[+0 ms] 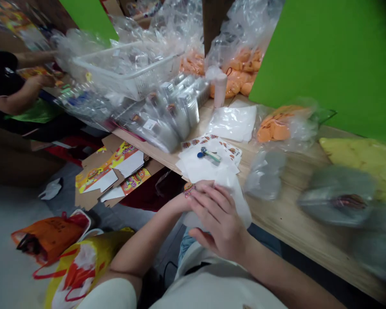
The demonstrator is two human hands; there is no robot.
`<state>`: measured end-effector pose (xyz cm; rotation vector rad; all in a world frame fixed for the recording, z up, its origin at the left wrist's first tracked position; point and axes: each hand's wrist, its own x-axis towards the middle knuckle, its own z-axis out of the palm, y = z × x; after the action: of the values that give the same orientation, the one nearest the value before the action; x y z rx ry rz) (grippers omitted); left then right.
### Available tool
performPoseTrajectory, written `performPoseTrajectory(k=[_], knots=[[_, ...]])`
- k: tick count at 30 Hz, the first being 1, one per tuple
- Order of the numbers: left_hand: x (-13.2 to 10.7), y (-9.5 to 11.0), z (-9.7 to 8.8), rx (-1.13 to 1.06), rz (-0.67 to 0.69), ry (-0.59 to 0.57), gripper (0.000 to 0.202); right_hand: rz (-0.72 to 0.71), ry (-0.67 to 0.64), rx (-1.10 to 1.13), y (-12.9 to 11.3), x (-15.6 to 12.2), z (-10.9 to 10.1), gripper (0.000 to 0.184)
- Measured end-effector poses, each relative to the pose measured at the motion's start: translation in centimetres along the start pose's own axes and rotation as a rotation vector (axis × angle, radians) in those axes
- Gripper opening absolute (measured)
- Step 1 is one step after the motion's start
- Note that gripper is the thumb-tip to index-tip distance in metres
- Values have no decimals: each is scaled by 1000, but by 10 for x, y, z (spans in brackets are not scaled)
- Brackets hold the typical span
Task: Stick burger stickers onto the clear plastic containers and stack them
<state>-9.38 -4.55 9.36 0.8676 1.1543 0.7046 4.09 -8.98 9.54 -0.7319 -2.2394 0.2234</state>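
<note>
The table [286, 223] has a top of pale wood, which looks smooth and almost matt, and the near white sheet [242, 210] on it seems thin and smooth. Farther away, the basket [131, 83] is of stiff white plastic, and the packs [162, 135] before it are of clear, very glossy plastic. At far right, the green panel [334, 64] is smooth and matt, while the flattened boxes [98, 176] at left are of cardboard.
</note>
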Motion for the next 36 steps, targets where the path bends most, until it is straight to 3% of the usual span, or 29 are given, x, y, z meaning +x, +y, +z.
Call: performPoseTrajectory(k=[2,4,6,8,11,14,17,21,26,30,33,35,36], knots=[[-8,-2,-6,-14,-42,-44,24,161,110,-16,15,-13,-10,39],[-13,-6,-12,-63,-102,-60,31,425,212,-66,34,-27,-20,27],[-16,-10,-17,-95,-146,-65,34,655,183,-10,47,-37,-24,23],[-17,-11,-18,-78,-146,-69,34,768,122,146,53,-40,-22,22],[-18,-9,-18,-39,-129,-75,31,890,136,414,52,-38,-14,19],[-20,-6,-19,-88,-124,-150,31,1016,127,797,52,-37,-11,18],[-23,-8,-23,-152,-144,-246,29,1048,42,1148,58,-40,-12,22],[-26,-14,-30,-253,-144,-223,31,1105,27,1283,63,-40,-14,21],[-25,-15,-32,-437,-78,-120,28,956,109,1035,56,-31,-17,24],[-22,-23,-30,-565,-26,-178,31,770,114,625,48,-24,-14,35],[-21,-36,-29,-626,41,-228,38,663,203,672,56,-19,-13,69],[-20,-43,-30,-634,59,-248,46,625,126,874,67,-14,-17,93],[-20,-45,-32,-622,59,-261,53,625,32,949,73,-12,-20,94]])
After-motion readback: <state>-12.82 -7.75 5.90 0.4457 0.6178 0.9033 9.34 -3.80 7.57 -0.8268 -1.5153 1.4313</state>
